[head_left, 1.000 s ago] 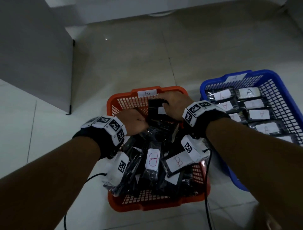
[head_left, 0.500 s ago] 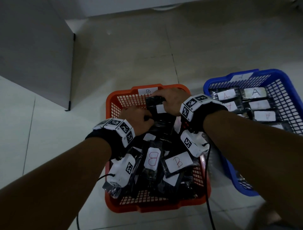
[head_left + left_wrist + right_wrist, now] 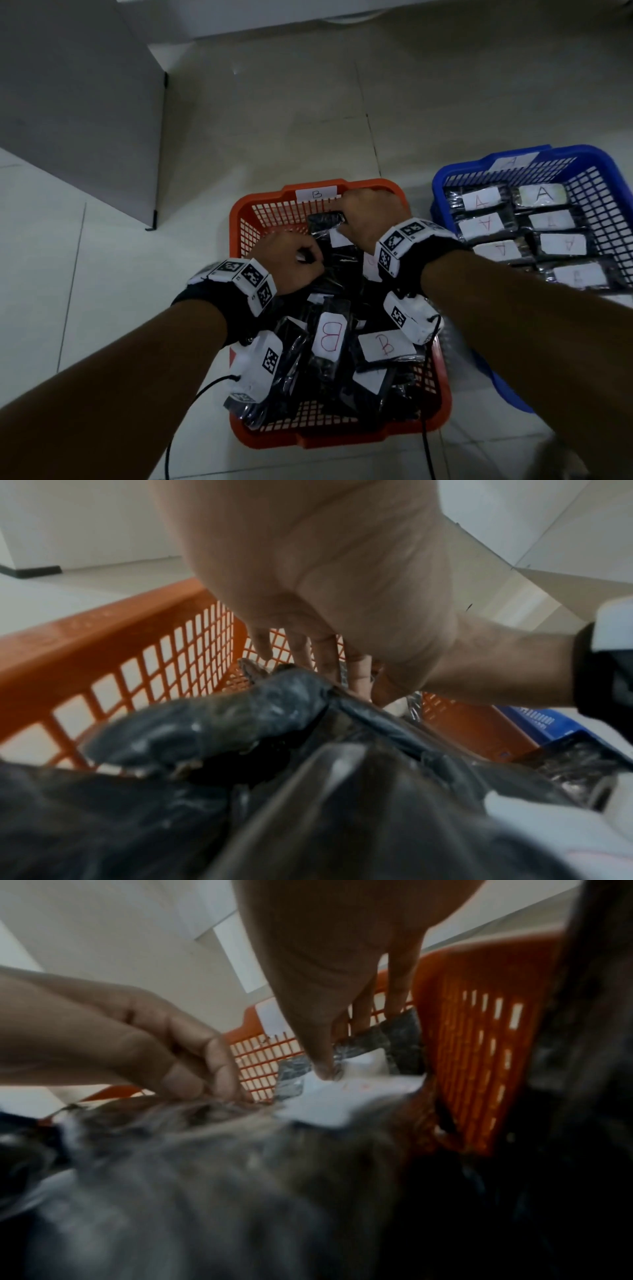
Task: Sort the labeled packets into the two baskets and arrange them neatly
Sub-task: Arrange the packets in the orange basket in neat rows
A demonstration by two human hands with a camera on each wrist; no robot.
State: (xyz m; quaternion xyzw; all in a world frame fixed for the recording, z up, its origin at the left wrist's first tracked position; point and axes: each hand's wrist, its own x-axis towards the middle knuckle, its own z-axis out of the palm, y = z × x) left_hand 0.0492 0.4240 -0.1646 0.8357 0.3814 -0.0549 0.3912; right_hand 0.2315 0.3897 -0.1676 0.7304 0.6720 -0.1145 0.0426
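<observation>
Hands both in orange basket [image 3: 260,212] on floor. Right hand [image 3: 368,219] holds grip on black packet [image 3: 325,222] at far wall, thumb on its white label. Left hand [image 3: 291,263] curled, pinching packet wrap. B packets [image 3: 330,337] heaped; A packets [image 3: 555,219] in rows in blue basket [image 3: 609,178].

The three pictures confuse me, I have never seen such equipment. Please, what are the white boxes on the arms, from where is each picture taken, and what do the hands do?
The white boxes are small cameras strapped to a person's wrists. The wide picture comes from a head camera looking down; the two close ones look along each hand. On the tiled floor stand an orange basket marked B, with black packets piled loosely, and a blue basket with A packets in neat rows. The right hand holds a black packet at the far wall. The left hand grips packets beside it.
</observation>
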